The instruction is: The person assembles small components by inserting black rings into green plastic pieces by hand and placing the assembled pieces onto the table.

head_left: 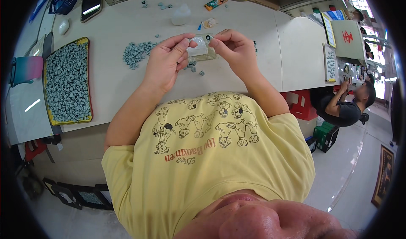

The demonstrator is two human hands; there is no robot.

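Dark piece [208, 37] at the fingertips of the right hand [237, 53], over a clear box [206, 56] on the white table [108, 95]. Right thumb and forefinger pinching the piece. Left hand [169, 59] near it, thumb and forefinger pressed together; cannot tell whether anything sits between them. Heap of blue-grey stones [137, 55] left of the left hand; a few loose ones on the near side of the box. Farther left, a yellow-rimmed tray [72, 122] covered in similar stones. Beyond the hands: white pot [181, 16], bright packet [216, 3]. Phone [91, 5] toward upper left. Off right, a person [344, 112] in dark clothing.
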